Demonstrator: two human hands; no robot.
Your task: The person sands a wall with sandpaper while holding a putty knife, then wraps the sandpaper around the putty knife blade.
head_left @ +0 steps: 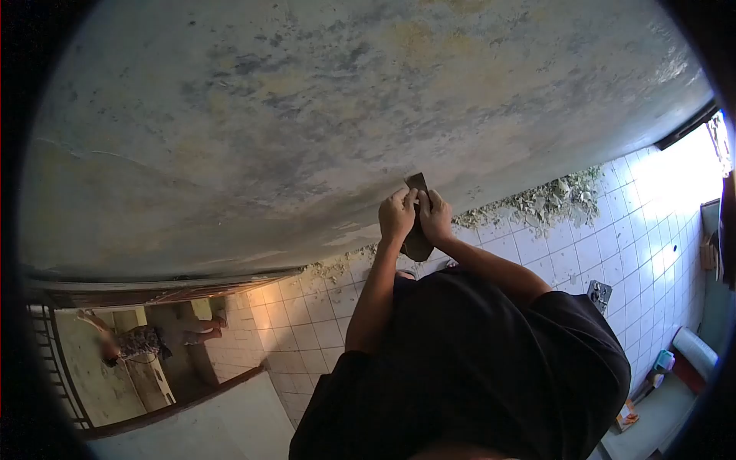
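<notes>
Both of my hands grip one long, flat, dark scraper. Fingers of my left hand (396, 215) close around it from the left, and those of my right hand (435, 218) from the right, the two nearly touching. The narrow upper end of the scraper (417, 182) lies against the wall (322, 146). Its wider lower end shows below my wrists, while the middle is mostly covered by my fingers. Grey and yellowish patches mottle the wall surface, with a paler area around the tool.
Flaked debris (548, 203) lies in a heap along the wall's foot, over the white tiled floor (537, 249). A dark metallic object (599, 296) is beside my right side. Through a doorway at lower left, a person (142, 341) stands with an arm raised.
</notes>
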